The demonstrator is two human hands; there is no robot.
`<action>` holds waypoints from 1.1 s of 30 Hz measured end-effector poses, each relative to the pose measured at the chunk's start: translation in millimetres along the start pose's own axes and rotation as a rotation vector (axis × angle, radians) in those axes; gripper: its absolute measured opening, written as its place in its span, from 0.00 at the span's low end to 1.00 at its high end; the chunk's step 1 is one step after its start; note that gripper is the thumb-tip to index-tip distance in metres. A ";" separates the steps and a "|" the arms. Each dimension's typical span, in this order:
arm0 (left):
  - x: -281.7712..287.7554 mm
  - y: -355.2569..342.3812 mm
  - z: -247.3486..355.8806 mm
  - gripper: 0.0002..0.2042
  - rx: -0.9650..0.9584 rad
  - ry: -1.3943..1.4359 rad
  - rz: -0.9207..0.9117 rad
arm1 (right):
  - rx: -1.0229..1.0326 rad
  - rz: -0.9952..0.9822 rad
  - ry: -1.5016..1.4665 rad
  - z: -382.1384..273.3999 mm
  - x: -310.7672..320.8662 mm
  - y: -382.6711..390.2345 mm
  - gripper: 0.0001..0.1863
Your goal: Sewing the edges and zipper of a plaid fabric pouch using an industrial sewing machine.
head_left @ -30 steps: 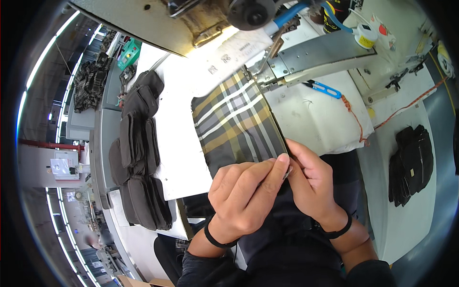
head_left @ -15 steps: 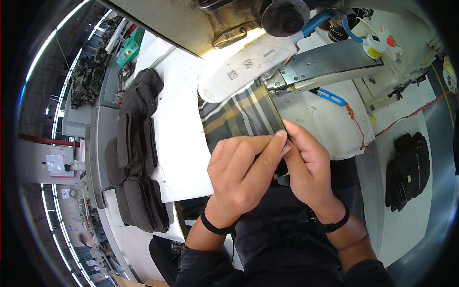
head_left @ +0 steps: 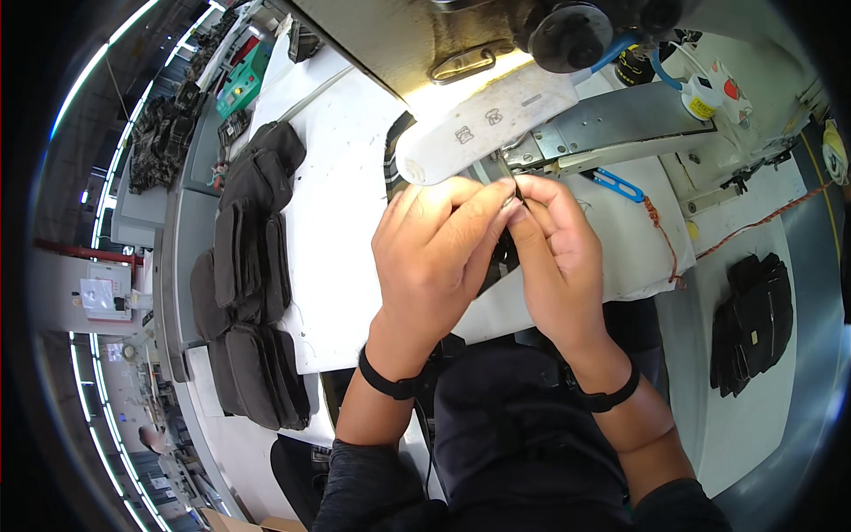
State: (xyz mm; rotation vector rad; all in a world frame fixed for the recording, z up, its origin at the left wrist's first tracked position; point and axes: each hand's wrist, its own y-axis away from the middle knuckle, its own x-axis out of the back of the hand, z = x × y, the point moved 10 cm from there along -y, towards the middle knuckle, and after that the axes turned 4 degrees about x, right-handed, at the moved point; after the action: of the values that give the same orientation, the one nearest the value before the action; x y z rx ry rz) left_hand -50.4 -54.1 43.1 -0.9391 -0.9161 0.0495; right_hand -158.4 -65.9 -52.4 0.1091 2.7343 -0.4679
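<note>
Striped fabric [head_left: 502, 262] in dark, grey and white tones lies at the sewing machine [head_left: 612, 129], mostly hidden under my hands and a long white guard plate [head_left: 483, 127]. My left hand [head_left: 430, 244] pinches the fabric's edge between thumb and forefinger, just on the near side of the machine's sewing point. Close against it, my right hand [head_left: 563, 257] pinches the same edge, fingertips nearly touching those of the left. A black band circles each wrist. The fingers cover the exact fold of the edge.
Stacks of dark padded fabric pieces [head_left: 253, 284] line the left of the white table [head_left: 332, 293]. To the right of the machine lie a blue thread snipper [head_left: 618, 184] on an orange cord and a pile of dark pieces [head_left: 752, 324]. A green box [head_left: 241, 82] stands at the far left.
Both hands have moved away from me toward the machine with the fabric edge. Most of the striped cloth, broadly visible before, is now hidden by the hands and plate. The view has shifted slightly.
</note>
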 end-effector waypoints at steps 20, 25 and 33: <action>3.5 7.2 1.5 0.18 -0.414 -0.159 0.085 | 0.024 0.095 0.150 -2.3 21.4 12.8 0.12; 2.5 -2.6 -1.7 0.19 -0.467 -0.017 -0.241 | -0.140 0.069 -0.116 2.9 11.1 15.3 0.13; 0.1 -18.0 -5.9 0.15 -0.409 0.080 -0.388 | -0.187 0.073 -0.138 8.3 7.4 14.7 0.14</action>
State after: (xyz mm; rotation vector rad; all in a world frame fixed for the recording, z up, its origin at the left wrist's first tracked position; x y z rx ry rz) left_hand -52.3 -69.1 54.5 -1.1127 -1.0401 -0.5197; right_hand -160.5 -54.7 -66.9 0.1228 2.6130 -0.1910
